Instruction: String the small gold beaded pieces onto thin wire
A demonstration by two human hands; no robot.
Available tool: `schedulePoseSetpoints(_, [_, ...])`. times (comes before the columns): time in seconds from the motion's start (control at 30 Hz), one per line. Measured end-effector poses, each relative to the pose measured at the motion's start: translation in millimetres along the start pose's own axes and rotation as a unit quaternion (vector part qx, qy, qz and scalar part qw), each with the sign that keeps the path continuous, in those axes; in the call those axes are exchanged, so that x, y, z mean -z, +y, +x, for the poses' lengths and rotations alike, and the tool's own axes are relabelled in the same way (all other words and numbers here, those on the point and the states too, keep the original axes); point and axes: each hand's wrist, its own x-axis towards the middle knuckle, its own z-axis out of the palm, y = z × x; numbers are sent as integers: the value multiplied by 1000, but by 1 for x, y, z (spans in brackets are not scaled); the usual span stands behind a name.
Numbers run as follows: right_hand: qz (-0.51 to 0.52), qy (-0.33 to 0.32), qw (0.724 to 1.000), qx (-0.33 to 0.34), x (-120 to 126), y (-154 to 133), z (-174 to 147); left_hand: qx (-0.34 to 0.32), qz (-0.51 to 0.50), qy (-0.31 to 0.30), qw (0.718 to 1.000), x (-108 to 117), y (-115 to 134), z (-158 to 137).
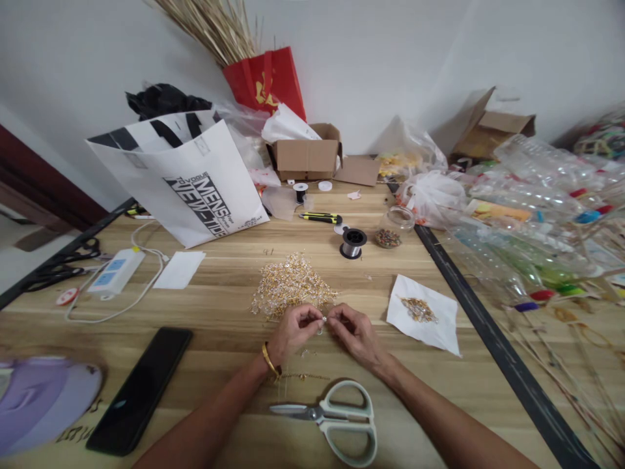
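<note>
At edge of bead pile (290, 280), hands (293, 332) (360, 335) pinching tiny piece (324, 320), room rightward

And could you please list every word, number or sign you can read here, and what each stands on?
"VOGUE": white bag.
"MENS": same bag.
"NEW-TI", ending unclear: same bag.
Too small or blurred to read: small print low on that bag; blue labels on the white corded box; handwriting on the table; gold mark on the red bag.
</note>
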Motion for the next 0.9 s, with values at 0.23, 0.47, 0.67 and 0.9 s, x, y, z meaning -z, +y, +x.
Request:
schedulePoseSetpoints(0.23, [14, 5, 1000, -17, 0, 1, 0, 4, 7, -5, 1000, 1, 3, -1])
schedulePoseSetpoints(0.47, [19, 11, 999, -25, 0, 0, 0, -12, 31, -11, 999, 2, 2, 0])
schedulePoseSetpoints(0.67, [25, 9, 999, -28, 1, 0, 0, -21, 43, -6, 999, 2, 3, 0])
schedulePoseSetpoints(0.9, [44, 0, 999, -26, 1, -1, 0, -11, 40, 1, 999, -1, 0, 2])
